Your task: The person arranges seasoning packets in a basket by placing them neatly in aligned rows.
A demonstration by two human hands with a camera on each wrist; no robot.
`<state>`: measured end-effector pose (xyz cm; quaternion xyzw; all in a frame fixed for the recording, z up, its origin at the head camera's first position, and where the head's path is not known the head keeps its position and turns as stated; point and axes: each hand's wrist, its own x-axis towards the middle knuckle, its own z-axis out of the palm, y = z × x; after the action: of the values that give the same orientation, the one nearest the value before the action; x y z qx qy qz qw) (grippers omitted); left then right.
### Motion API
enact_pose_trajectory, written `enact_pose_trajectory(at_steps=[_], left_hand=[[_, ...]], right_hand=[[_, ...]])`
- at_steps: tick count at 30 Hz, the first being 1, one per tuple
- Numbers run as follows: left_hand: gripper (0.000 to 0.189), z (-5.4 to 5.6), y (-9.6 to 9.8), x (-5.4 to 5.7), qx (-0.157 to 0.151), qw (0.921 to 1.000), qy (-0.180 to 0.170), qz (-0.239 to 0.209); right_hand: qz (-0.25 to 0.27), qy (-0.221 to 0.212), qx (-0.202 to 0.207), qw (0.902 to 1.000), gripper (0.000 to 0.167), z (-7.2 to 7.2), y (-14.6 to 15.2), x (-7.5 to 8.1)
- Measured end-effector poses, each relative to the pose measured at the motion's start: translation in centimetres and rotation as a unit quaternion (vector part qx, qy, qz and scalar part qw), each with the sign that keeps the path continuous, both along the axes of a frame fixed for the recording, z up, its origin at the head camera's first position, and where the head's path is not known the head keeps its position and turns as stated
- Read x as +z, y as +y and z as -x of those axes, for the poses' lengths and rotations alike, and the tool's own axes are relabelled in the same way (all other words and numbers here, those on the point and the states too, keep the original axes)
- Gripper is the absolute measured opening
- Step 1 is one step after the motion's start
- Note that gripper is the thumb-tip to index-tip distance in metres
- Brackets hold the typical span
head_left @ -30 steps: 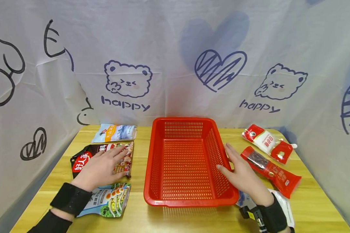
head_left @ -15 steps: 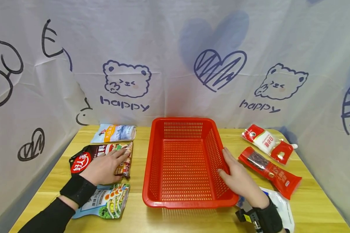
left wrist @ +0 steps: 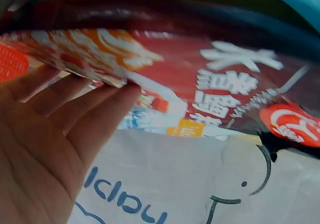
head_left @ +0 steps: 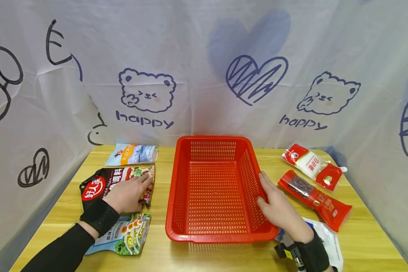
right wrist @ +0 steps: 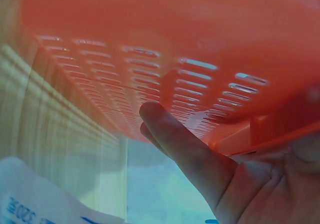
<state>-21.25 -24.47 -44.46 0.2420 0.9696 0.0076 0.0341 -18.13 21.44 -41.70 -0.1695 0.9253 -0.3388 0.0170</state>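
Note:
My left hand lies over the right end of a dark brown seasoning packet, left of the basket. Its fingers are bent over the packet and the thumb is at the near edge, pinching it. The left wrist view shows the fingers against the packet's printed face. A red plastic basket with slotted walls stands in the middle. My right hand grips its right rim, thumb inside. In the right wrist view, fingers lie along the basket's outer wall.
A blue-white pouch lies behind the brown packet, and a light blue food pouch in front. At right are a red-white sugar bag, a red packet and a white packet, partly under the right arm. A printed cloth hangs behind.
My left hand's spread fingers have drawn together and bent onto the brown packet near its right end. My right hand has shifted slightly on the basket rim and stays there.

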Motion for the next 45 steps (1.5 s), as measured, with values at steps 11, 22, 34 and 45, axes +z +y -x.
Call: enact_pose_trajectory(at_steps=[11,22,34,45], left_hand=[[0.065,0.2,0.7,-0.1,-0.028,0.9978,0.052,0.029],[0.058,0.3,0.2,0.3,-0.008,0.9996,0.026,0.007],[0.054,-1.7,0.0,1.3,-0.013,0.9904,0.135,-0.026],[0.070,-3.3,0.4,3.4,0.025,0.9826,0.173,-0.064]], right_hand=[[-0.004,-0.004,-0.001,1.0000,0.070,0.0,-0.1,0.2],[0.001,-0.005,0.002,1.0000,0.069,0.0,-0.1,0.1],[0.003,-0.006,0.001,1.0000,0.070,0.0,0.0,0.3],[0.007,-0.004,0.005,1.0000,0.069,0.0,-0.1,0.2]])
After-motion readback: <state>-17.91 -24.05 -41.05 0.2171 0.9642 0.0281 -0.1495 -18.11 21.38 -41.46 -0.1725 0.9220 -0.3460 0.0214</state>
